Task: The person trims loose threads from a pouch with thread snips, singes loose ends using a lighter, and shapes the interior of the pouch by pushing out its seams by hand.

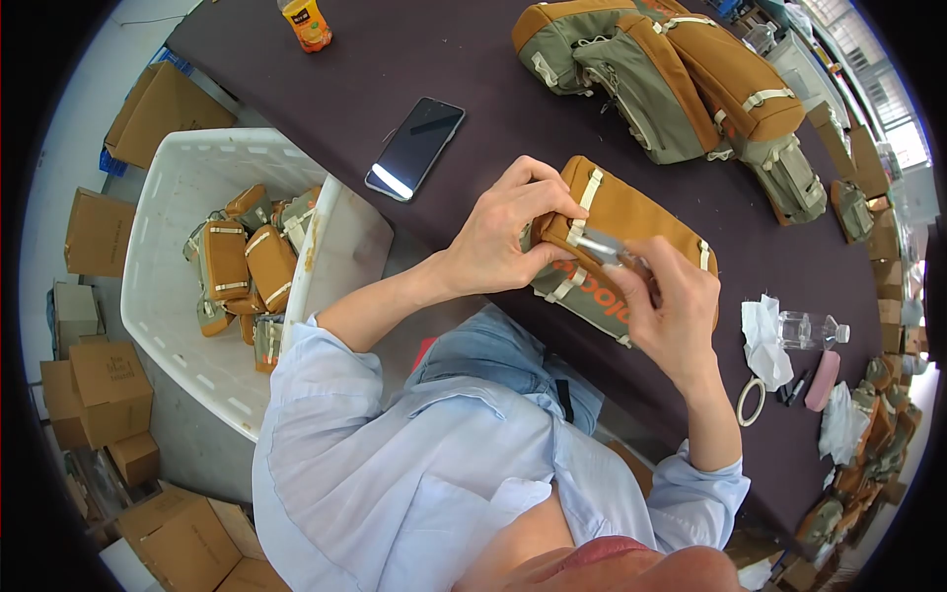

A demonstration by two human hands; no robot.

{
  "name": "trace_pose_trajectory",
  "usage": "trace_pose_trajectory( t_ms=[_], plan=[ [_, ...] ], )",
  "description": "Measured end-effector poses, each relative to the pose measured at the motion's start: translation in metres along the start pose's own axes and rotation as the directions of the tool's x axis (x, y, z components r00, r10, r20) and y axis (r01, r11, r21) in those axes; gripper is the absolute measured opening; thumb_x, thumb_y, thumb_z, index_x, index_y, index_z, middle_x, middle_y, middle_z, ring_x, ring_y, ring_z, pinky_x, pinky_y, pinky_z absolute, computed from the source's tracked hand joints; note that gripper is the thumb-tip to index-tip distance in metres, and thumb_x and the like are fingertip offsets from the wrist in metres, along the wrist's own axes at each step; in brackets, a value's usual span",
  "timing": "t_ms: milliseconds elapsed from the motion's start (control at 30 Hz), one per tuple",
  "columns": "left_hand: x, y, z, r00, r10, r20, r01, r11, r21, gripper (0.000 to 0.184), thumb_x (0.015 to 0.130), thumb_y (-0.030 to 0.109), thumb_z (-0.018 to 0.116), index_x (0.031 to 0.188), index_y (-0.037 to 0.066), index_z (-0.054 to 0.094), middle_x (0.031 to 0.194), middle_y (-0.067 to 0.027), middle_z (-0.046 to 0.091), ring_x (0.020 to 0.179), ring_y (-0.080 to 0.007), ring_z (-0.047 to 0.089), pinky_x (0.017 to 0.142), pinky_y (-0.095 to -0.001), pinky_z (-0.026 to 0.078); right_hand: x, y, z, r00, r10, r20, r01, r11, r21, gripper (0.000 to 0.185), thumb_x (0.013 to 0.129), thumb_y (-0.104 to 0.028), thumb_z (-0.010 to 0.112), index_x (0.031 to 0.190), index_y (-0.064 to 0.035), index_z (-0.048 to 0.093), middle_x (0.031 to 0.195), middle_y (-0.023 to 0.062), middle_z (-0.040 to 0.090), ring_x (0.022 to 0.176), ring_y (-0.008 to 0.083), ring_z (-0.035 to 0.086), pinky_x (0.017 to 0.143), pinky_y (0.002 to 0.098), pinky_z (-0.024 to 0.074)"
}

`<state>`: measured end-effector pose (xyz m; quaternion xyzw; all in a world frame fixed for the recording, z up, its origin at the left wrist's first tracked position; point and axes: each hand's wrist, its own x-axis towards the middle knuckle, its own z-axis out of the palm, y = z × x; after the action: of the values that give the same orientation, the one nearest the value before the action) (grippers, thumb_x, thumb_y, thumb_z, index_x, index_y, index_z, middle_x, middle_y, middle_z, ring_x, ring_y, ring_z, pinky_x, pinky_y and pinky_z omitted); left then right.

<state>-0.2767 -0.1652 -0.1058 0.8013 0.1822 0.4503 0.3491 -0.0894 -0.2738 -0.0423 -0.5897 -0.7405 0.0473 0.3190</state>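
1 brown/olive bag (pixel 646 219) at tbl (pixel 444 59) edge, front of person. L hand (pixel 508 232) fingers pinch its end; R hand (pixel 676 306) fingers clamped on 1 blurred tool (pixel 598 245). Nearby: 1 phone (pixel 416 148), 1 clear btl (pixel 804 331).

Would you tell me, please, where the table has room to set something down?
The table is bare between the orange bottle and phone, between the phone and large bags, and between those bags and the clear bottle. It is crowded near the tape roll and paper, and around the handled bag.
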Motion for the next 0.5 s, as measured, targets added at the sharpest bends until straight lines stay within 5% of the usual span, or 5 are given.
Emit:
trace_pose_trajectory(
  t_ms=[133,300,500],
  plan=[
    [0.000,0.000,0.001,1.000,0.011,0.004,-0.011,1.000,0.015,0.042,0.064,0.002,0.085,0.103,0.009,0.071,0.099,-0.0050,0.065,0.104,-0.0229,0.058,0.081,-0.0340,0.051,0.001,-0.004,-0.002,0.994,-0.102,0.049,0.109,0.979,-0.175,0.013,0.085,-0.007,0.072,0.088,-0.0039,0.059,0.069,0.0086,0.061,0.053,0.0212,0.060,0.048,0.0308,0.0435],
    [-0.005,0.000,0.001,0.998,0.062,0.002,-0.062,0.998,0.011,0.044,0.063,0.002,0.085,0.103,0.009,0.067,0.103,-0.0017,0.070,0.107,-0.0252,0.057,0.085,-0.0366,0.050,0.000,0.004,-0.010,0.968,0.245,-0.048,-0.220,0.928,0.301,0.013,0.089,-0.008,0.070,0.096,-0.0005,0.061,0.068,0.0021,0.058,0.057,0.0055,0.046,0.051,0.0226,0.0375],
    [-0.007,0.000,-0.001,0.994,0.110,0.007,-0.110,0.994,-0.006,0.042,0.063,0.002,0.085,0.096,0.008,0.059,0.108,-0.0033,0.072,0.108,-0.0283,0.057,0.085,-0.0386,0.050,-0.027,0.026,-0.040,0.891,0.424,-0.162,-0.331,0.851,0.407,0.014,0.098,-0.005,0.060,0.109,0.0024,0.057,0.091,0.0025,0.064,0.081,0.0040,0.056,0.071,0.0191,0.0430]
  ],
)
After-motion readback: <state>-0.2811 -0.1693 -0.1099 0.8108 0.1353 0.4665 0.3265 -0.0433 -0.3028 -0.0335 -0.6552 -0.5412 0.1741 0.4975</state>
